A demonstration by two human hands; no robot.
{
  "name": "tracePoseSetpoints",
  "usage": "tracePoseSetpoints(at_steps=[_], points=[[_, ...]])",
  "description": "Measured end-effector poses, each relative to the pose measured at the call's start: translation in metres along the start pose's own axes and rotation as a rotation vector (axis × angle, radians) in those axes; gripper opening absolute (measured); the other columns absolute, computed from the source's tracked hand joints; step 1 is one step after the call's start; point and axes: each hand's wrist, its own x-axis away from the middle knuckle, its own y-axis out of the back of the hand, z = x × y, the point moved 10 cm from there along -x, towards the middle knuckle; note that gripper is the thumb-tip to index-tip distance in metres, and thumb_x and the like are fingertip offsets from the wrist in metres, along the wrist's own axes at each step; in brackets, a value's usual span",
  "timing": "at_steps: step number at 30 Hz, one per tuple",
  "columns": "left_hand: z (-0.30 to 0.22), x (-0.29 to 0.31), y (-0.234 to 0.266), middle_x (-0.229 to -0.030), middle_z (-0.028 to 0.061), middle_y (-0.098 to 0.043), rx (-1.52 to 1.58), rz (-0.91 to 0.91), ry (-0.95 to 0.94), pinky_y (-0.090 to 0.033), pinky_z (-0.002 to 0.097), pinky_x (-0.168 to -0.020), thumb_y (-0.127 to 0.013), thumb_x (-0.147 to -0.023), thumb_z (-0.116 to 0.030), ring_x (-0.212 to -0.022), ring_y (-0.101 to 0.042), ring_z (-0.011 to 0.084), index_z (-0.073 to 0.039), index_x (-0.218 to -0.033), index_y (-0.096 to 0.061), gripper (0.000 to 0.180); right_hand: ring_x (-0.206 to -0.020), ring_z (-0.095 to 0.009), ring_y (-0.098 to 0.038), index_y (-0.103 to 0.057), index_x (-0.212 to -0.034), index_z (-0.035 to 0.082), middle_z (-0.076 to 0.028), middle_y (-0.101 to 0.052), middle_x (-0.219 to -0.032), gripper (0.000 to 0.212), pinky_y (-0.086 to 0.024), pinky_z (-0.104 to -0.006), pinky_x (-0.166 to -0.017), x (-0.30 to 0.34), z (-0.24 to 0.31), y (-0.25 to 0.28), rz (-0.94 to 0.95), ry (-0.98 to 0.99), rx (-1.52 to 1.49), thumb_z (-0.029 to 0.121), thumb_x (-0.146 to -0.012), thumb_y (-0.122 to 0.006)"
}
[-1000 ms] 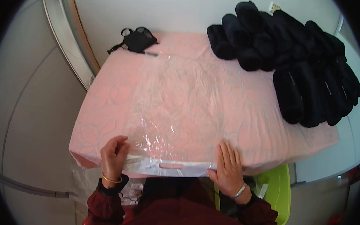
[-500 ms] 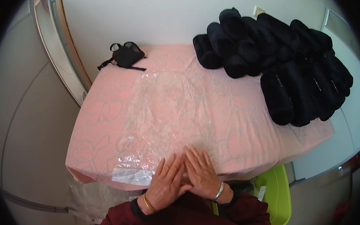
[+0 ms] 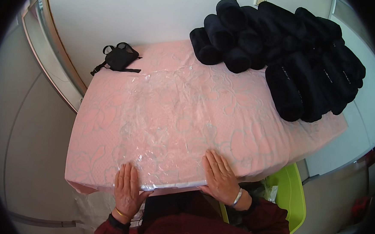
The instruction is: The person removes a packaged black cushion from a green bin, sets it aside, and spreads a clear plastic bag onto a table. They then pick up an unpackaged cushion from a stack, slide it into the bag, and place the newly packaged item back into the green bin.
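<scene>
A large clear plastic bag (image 3: 166, 120) lies spread over the pink patterned cloth on the table. Its near end carries a whitish strip (image 3: 174, 186) that runs along the table's front edge between my hands. My left hand (image 3: 127, 189) rests flat at the strip's left end, fingers stretched forward and thumb pointing inward. At the other end, my right hand (image 3: 220, 177) lies flat with its fingers extended over the bag's right side. Neither hand grips anything.
Several black plush cylindrical cushions (image 3: 283, 93) are piled at the back right of the pink cloth (image 3: 96, 133). A small black bag with straps (image 3: 121, 57) lies at the back left. Below the front right edge stands a lime-green tub (image 3: 292, 196) with clear plastic in it.
My hands have moved apart from the middle, the left one leftward and the right one rightward. The whitish strip now stretches between them along the table edge, and the plastic lies smoother.
</scene>
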Motion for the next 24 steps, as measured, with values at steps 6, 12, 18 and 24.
tracePoseSetpoints(at_steps=[6, 12, 18, 24], points=[[-0.005, 0.046, 0.0, -0.149, 0.0255, -0.041, 0.03, -0.054, 0.015, -0.031, 0.0534, -0.113, -0.07, -0.084, -0.053, -0.139, -0.038, 0.0453, 0.005, -0.143, -0.04, 0.088, -0.138, -0.041, -0.041, -0.046, -0.136, -0.011, -0.027, -0.044, -0.146, 0.085, -0.033, -0.0524, -0.113, 0.035, 0.01, 0.014, 0.031, 0.003, -0.062, 0.04, -0.076, -0.078], [-0.001, 0.033, 0.018, -0.146, 0.0241, -0.046, 0.075, -0.113, -0.052, -0.037, 0.0513, -0.108, -0.078, -0.079, -0.045, -0.135, -0.044, 0.044, 0.0, -0.14, -0.049, 0.081, -0.139, -0.041, -0.04, -0.05, -0.133, -0.01, -0.027, -0.044, -0.146, 0.078, -0.032, -0.0538, -0.112, 0.016, 0.017, 0.023, -0.024, 0.067, -0.104, 0.036, -0.076, -0.078], [-0.103, -0.048, 0.01, -0.148, 0.0242, -0.043, 0.308, -0.006, -0.225, -0.031, 0.0515, -0.114, -0.076, -0.077, -0.05, -0.138, -0.042, 0.0416, 0.003, -0.142, -0.043, 0.091, -0.143, -0.04, -0.036, -0.047, -0.137, -0.01, -0.026, -0.041, -0.15, 0.083, -0.029, -0.0537, -0.116, -0.023, 0.05, -0.019, -0.031, 0.22, 0.09, 0.029, -0.073, -0.081], [-0.029, -0.022, -0.004, -0.153, 0.0235, -0.038, 0.195, 0.093, -0.122, -0.027, 0.0508, -0.117, -0.069, -0.079, -0.058, -0.142, -0.037, 0.039, 0.004, -0.146, -0.036, 0.097, -0.142, -0.043, -0.036, -0.035, -0.144, -0.011, -0.029, -0.037, -0.151, 0.1, -0.029, -0.0535, -0.116, -0.008, 0.004, -0.009, 0.108, 0.028, -0.054, 0.026, -0.066, -0.085]])
